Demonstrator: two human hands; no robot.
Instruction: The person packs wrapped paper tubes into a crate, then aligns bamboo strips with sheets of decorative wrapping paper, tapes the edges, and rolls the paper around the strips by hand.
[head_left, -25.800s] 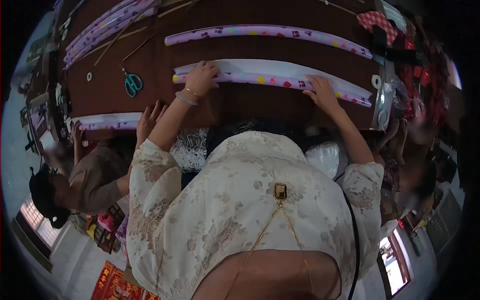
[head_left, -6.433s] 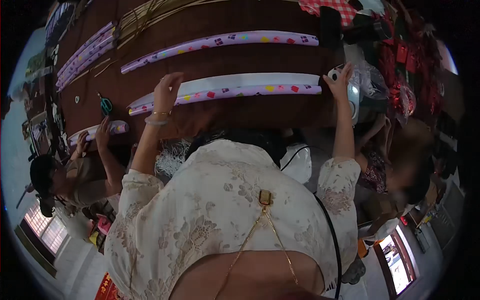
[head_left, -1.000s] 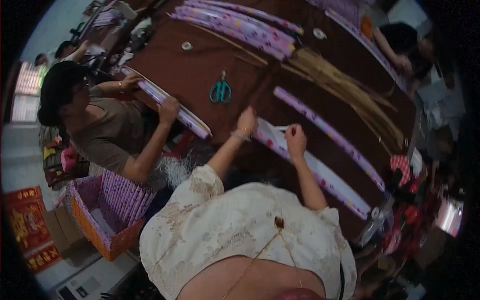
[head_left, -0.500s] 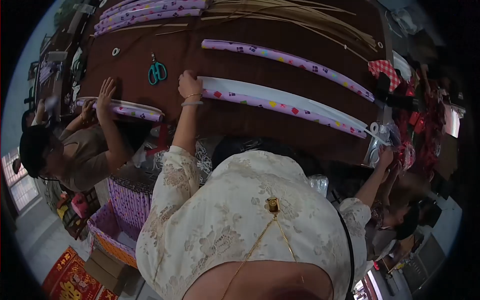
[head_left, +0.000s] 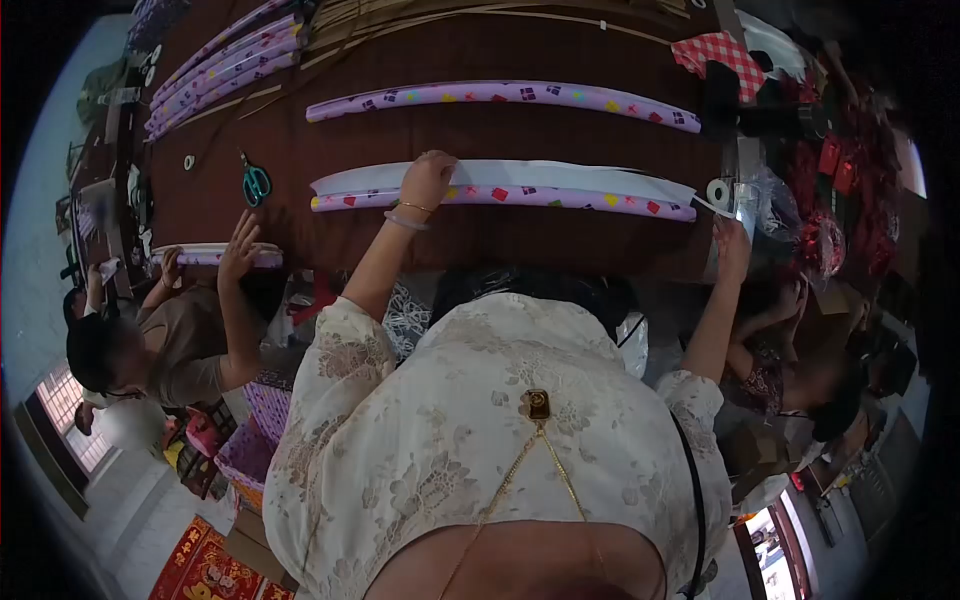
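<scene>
A long roll of purple patterned wrapping paper (head_left: 560, 197) lies across the brown table, its loose white-backed flap (head_left: 540, 173) turned up along the far side. My left hand (head_left: 428, 180) rests on that flap left of the middle, fingers curled; what is under the fingers is hidden. Off the roll's right end, my right hand (head_left: 732, 245) is closed on a thin white tape strip (head_left: 708, 205), which runs to the paper's right tip. A white tape roll (head_left: 717, 192) sits just beyond the right hand.
A second patterned roll (head_left: 500, 93) lies farther back. Teal-handled scissors (head_left: 255, 183) and a small tape ring (head_left: 189, 162) are at left. More rolls (head_left: 230, 65) and brown strips (head_left: 400, 25) lie at the back. A co-worker's hand (head_left: 238, 250) is raised at left over another roll.
My left hand has moved from the paper's left end rightward along the flap. My right hand still has the strip at the right end. The view has turned and shifted.
</scene>
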